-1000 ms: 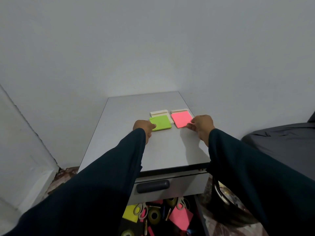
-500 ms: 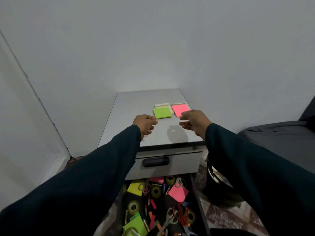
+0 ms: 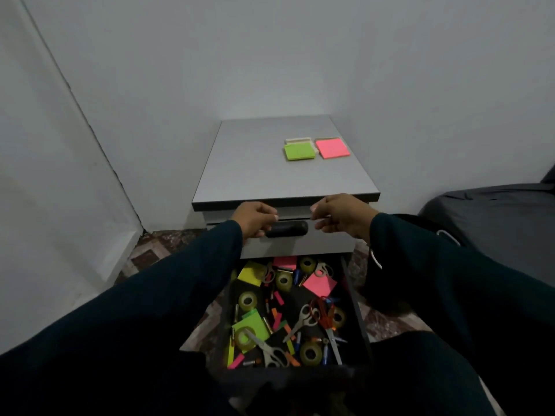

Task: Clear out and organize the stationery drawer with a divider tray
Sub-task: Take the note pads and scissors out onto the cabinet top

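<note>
Hands (image 3: 255, 219) (image 3: 341, 217) pulled back from sticky notes (image 3: 316, 149) at upper centre; fingers loosely curled, empty, heading for cluttered drawer (image 3: 357, 313).

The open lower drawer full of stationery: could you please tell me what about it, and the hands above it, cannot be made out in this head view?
- Open black lower drawer: its near end is hidden by the dark sleeves.
- Small pens and clips among the clear tape rolls: too small to identify.
- Left hand and right hand, in front of the closed grey upper drawer: whether either touches it is unclear.
- No divider tray is visible.
</note>
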